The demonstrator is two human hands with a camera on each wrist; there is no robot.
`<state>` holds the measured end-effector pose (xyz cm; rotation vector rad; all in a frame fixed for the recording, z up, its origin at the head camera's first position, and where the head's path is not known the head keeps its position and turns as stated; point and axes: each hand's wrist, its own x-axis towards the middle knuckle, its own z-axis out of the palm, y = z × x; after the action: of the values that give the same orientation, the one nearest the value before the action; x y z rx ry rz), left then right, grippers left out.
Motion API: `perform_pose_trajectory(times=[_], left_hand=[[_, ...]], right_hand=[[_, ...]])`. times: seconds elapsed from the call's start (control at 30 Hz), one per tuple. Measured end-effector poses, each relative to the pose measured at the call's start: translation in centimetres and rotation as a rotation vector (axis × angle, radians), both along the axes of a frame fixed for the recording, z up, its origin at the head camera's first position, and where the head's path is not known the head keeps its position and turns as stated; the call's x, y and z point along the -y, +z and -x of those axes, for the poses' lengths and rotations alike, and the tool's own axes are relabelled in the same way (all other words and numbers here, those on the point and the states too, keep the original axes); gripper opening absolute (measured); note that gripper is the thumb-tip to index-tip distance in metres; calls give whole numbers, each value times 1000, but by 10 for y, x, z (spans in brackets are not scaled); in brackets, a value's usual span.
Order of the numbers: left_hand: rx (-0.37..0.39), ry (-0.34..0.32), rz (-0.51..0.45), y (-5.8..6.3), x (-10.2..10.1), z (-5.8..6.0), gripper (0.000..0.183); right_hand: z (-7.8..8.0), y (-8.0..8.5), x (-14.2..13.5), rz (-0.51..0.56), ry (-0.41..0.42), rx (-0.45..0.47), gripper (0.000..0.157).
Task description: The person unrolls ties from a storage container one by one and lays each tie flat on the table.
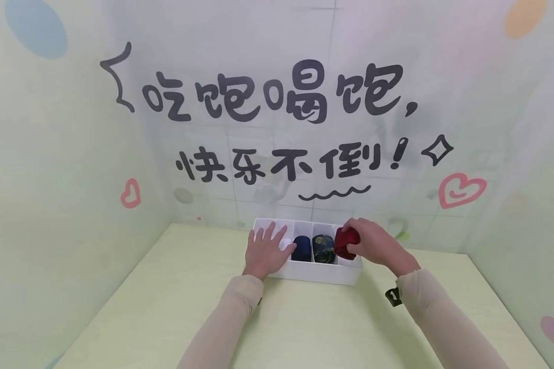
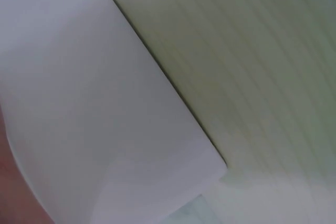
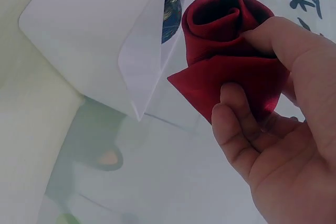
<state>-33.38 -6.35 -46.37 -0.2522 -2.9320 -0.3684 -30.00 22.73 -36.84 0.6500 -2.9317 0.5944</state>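
A white divided storage box [image 1: 314, 272] stands at the back of the table. Pinched between thumb and fingers of my right hand [image 1: 374, 245] is a rolled red necktie [image 3: 231, 72], its pointed tip hanging free in the right wrist view. In the head view it is over the rightmost compartment; whether it touches the bottom is hidden. A rolled navy necktie [image 1: 301, 248] and a rolled dark patterned necktie [image 1: 324, 248] occupy the two compartments to its left. My left hand [image 1: 265, 253], fingers spread, rests over the box's left end. Only the box's outer wall [image 2: 105, 108] and a sliver of hand show in the left wrist view.
Pale wood-grain tabletop [image 1: 304, 323] extends in front of the box and to both sides. Close behind the box rises a printed back wall [image 1: 277, 133] with dark lettering. Side walls [image 1: 74, 215] bound the table left and right. A dark tag [image 1: 393, 296] hangs by the right cuff.
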Motion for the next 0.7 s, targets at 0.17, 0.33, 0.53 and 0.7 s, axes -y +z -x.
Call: perform_pose_trajectory(times=[0.17,0.33,0.53,0.7], left_hand=[[3,4,5,-2,0,2,68],[10,-3,0,-2,-1,3,69],[-6,-7,6,0,0,0,68],[-16,-9,8,2,0,-1,68]], right_hand=[[-9,-1,5,85,21,34,36],[-21,-4,13,165,65,39,35],[-33,-12,20,266,119,71,35],[-41,-24,23,347,133,106,35]])
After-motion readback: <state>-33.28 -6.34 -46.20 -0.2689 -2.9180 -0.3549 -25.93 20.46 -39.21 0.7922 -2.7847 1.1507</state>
